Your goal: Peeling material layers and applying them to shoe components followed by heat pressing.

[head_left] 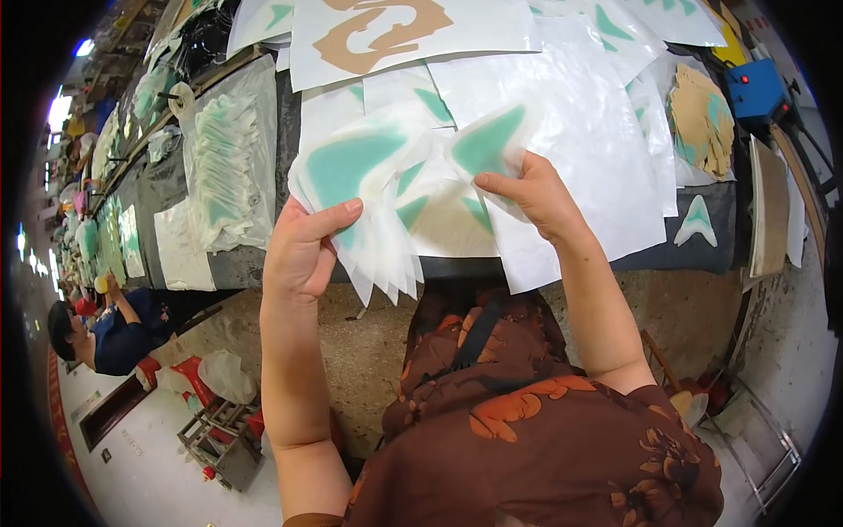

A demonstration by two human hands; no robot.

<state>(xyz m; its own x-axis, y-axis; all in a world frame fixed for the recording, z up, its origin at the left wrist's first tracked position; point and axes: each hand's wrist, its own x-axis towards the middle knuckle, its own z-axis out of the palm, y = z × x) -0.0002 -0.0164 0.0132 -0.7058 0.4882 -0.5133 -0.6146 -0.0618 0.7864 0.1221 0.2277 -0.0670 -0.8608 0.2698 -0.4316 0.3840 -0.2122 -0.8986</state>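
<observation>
My left hand (301,250) grips a fanned stack of thin, pointed pieces (353,167), translucent white at the edges with green middles. Its thumb lies on top, and the lower tips spread out in several layers. Between the thumb and fingers of my right hand (543,200) is a similar green-centred piece (488,142), held up and apart from the stack; whether it is one layer or more I cannot tell. Beneath both hands lie white sheets (571,114), some showing green shapes. Part of a tan sheet (448,233) shows between my hands.
A white sheet with brown cut shapes (378,39) lies at the far side. On the left rests a plastic bag of layered green pieces (230,167). To the right are a tan stack (701,123), a blue box (762,92) and a loose green-and-white piece (696,221). Another person (118,329) sits far left.
</observation>
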